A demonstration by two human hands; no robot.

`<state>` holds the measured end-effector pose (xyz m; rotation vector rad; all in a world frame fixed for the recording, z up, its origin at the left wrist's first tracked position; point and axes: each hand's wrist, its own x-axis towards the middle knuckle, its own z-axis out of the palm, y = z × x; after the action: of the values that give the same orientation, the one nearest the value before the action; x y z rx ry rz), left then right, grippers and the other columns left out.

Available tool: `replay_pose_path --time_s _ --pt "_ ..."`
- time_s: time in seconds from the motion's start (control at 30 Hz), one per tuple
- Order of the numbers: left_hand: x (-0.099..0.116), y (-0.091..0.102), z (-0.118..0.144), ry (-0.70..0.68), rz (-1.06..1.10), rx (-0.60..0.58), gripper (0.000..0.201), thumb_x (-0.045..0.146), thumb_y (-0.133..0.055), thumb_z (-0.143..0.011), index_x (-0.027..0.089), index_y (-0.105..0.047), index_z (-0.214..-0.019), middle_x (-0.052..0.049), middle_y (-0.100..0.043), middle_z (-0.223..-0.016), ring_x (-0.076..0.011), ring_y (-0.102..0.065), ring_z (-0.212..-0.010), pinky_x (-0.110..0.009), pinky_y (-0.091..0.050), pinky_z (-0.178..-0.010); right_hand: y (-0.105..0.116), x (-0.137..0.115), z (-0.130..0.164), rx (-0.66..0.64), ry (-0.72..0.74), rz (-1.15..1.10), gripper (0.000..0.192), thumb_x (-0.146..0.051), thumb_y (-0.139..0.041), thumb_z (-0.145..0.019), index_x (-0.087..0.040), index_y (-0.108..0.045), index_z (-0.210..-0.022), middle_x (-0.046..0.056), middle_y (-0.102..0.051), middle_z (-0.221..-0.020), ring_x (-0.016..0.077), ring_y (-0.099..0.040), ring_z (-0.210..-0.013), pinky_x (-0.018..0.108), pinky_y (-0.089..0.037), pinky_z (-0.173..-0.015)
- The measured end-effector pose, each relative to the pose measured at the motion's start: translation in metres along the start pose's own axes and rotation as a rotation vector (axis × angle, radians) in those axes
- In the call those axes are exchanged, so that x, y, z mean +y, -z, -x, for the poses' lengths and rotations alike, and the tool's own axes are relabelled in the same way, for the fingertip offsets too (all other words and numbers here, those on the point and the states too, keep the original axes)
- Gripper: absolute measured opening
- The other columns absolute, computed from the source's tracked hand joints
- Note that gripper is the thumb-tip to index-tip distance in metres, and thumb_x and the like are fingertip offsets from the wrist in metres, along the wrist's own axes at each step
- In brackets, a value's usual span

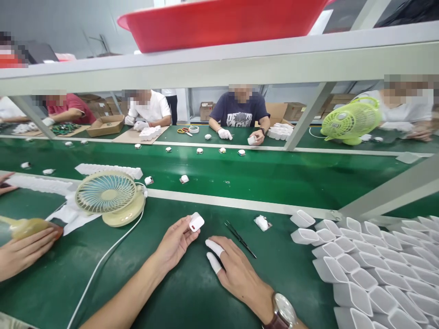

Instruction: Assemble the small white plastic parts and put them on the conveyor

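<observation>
Near the middle of the green bench, my left hand grips a small white charger case between thumb and fingers. A small red port shows on the case's face. My right hand is just to the right, low over the bench, holding nothing. White finger cots cover two of its fingertips, which are apart. Black tweezers lie just beyond its knuckles. Farther back sits a small white part in clear wrapping.
Rows of open white housings fill the right side. A cream fan and its cable stand left. Beside it, another person's hand is on a yellowish object. A green conveyor carries small parts; a shelf with a red basin hangs above.
</observation>
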<state>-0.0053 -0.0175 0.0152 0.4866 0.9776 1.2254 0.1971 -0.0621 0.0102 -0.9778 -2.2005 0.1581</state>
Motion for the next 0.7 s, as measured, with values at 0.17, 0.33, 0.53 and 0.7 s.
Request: replay_pose_path --time_s 0.17,0.33,0.53,0.7 --pt "0.003 -0.004 0.0 0.007 0.06 0.041 0.011 0.021 -0.078 -0.09 0.012 -0.072 -0.093 -0.007 -0.076 -0.084 -0.013 -0.073 -0.071 -0.019 -0.064 -0.066 -0.001 0.0 0.0 0.007 0.04 0.025 0.031 -0.01 -0.052 -0.1 -0.019 -0.059 -0.13 0.012 -0.072 -0.117 0.0251 -0.073 -0.105 0.043 -0.063 -0.093" --pt "0.003 -0.005 0.007 -0.054 -0.179 -0.094 0.036 0.037 -0.091 -0.075 0.012 -0.075 -0.095 -0.006 -0.077 -0.081 -0.0132 -0.071 -0.064 -0.022 -0.062 -0.061 -0.005 0.006 0.002 0.108 -0.022 -0.008 0.052 -0.014 -0.052 -0.1 -0.019 -0.043 -0.151 0.016 -0.066 -0.133 0.0285 -0.067 -0.121 0.048 -0.061 -0.1" --pt "-0.009 -0.01 0.019 -0.074 -0.376 -0.315 0.041 0.042 -0.091 -0.073 0.013 -0.076 -0.098 -0.003 -0.073 -0.073 -0.0124 -0.066 -0.06 -0.023 -0.057 -0.059 -0.005 0.011 0.003 0.131 -0.078 -0.175 0.049 -0.012 -0.05 -0.099 -0.022 -0.047 -0.147 0.014 -0.067 -0.13 0.0255 -0.068 -0.119 0.042 -0.061 -0.098" --pt "-0.016 -0.011 0.021 -0.132 -0.382 -0.293 0.044 0.029 -0.096 -0.064 0.016 -0.075 -0.101 -0.006 -0.077 -0.094 -0.0182 -0.071 -0.087 -0.028 -0.058 -0.081 -0.004 0.007 0.003 0.159 -0.23 -0.232 0.029 -0.026 -0.058 -0.1 -0.022 -0.058 -0.129 0.009 -0.072 -0.106 0.0223 -0.072 -0.094 0.035 -0.062 -0.081"
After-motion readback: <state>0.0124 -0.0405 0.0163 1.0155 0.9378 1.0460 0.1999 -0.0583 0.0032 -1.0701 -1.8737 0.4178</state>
